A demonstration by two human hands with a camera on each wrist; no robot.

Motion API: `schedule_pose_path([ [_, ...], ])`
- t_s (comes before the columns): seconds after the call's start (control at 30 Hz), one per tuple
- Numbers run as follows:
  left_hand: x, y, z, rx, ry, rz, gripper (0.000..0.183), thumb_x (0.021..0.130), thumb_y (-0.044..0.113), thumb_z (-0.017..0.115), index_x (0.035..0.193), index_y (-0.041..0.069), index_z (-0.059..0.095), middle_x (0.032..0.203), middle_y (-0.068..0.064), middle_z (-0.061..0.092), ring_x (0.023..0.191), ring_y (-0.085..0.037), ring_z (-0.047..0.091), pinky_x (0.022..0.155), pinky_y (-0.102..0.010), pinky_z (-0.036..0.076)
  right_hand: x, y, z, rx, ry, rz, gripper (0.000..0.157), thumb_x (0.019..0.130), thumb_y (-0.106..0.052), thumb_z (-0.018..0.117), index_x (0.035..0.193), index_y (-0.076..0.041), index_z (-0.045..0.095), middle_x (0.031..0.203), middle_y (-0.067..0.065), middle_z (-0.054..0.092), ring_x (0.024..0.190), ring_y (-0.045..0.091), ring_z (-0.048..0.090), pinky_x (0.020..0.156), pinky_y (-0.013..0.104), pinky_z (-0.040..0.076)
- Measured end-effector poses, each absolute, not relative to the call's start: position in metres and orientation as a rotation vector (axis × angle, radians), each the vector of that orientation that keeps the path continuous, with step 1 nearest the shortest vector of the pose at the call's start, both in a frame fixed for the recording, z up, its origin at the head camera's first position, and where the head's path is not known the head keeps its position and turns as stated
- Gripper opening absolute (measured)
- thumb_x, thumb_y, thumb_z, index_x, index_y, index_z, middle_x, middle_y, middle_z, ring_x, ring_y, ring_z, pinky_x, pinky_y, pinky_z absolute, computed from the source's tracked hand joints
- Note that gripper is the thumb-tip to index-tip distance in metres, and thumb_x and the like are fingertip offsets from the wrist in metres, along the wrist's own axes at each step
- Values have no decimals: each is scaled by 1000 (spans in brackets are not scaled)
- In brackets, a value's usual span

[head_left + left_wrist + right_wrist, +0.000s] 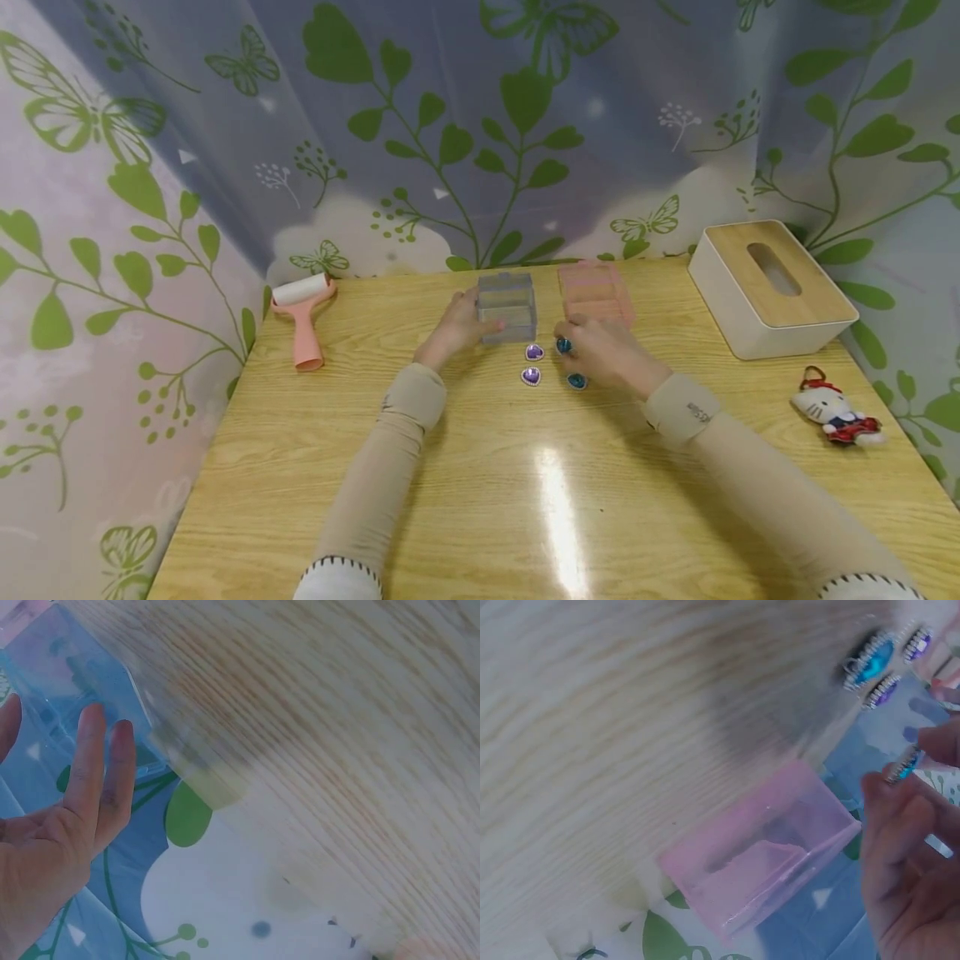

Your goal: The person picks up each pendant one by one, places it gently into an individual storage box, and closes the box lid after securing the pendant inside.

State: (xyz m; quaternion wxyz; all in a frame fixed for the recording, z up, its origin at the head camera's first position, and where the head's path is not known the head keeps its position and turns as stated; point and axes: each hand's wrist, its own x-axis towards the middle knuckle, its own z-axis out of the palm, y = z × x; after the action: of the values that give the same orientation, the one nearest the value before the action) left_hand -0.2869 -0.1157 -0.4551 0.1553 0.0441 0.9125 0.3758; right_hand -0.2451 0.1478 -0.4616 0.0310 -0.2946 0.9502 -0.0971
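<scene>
My left hand (459, 327) lies at the left side of a see-through grey-blue compartment box (516, 321), touching it with fairly straight fingers; its thumb reaches across the front. My right hand (606, 352) pinches a teal rhinestone charm (905, 763) between thumb and fingertip, in front of a see-through pink compartment box (596, 292). Below that hand, a second teal charm (577, 381) lies on the table. Two purple heart-shaped charms, an upper purple charm (534, 352) and a lower purple charm (531, 377), lie between the hands.
A pink-handled lint roller (306, 325) lies at the back left of the wooden table (480, 500). At the right stand a wood-topped tissue box (772, 292) and, nearer, a cat doll keychain (838, 412). A leaf-patterned curtain (450, 167) hangs behind.
</scene>
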Motion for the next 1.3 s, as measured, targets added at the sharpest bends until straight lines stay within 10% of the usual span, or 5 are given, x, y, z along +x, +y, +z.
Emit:
schedule_pose_path([
  [0.37, -287, -117, -455, 113, 2622, 1085, 90, 98, 28, 77, 167, 7, 23, 153, -24, 46, 141, -40, 50, 122, -50, 46, -259, 145, -451, -1039, 3013, -611, 30, 93, -18, 75, 120, -7, 72, 101, 11, 72, 78, 18, 68, 61, 28, 57],
  [0.67, -288, -121, -454, 109, 2563, 1163, 87, 97, 16, 77, 167, 7, 25, 145, -24, 50, 101, -29, 67, 97, -38, 61, -272, 138, -441, -1017, 2991, -741, 32, 93, -17, 74, 123, -7, 73, 92, 11, 72, 65, 15, 61, 53, 24, 46],
  [1.0, -290, -123, -453, 66, 2520, 1219, 86, 95, 10, 78, 166, 10, 28, 133, -18, 54, 96, -26, 71, 83, -27, 59, -287, 124, -436, -1044, 2979, -823, 27, 94, -16, 72, 120, -10, 76, 88, 5, 72, 76, 18, 58, 77, 34, 48],
  [1.3, -293, -124, -454, 23, 2505, 1223, 86, 95, 12, 79, 166, 11, 30, 131, -17, 55, 99, -28, 71, 80, -27, 56, -298, 108, -435, -885, 2869, -943, 33, 98, -19, 72, 129, -9, 71, 96, 9, 73, 75, 18, 62, 67, 31, 53],
])
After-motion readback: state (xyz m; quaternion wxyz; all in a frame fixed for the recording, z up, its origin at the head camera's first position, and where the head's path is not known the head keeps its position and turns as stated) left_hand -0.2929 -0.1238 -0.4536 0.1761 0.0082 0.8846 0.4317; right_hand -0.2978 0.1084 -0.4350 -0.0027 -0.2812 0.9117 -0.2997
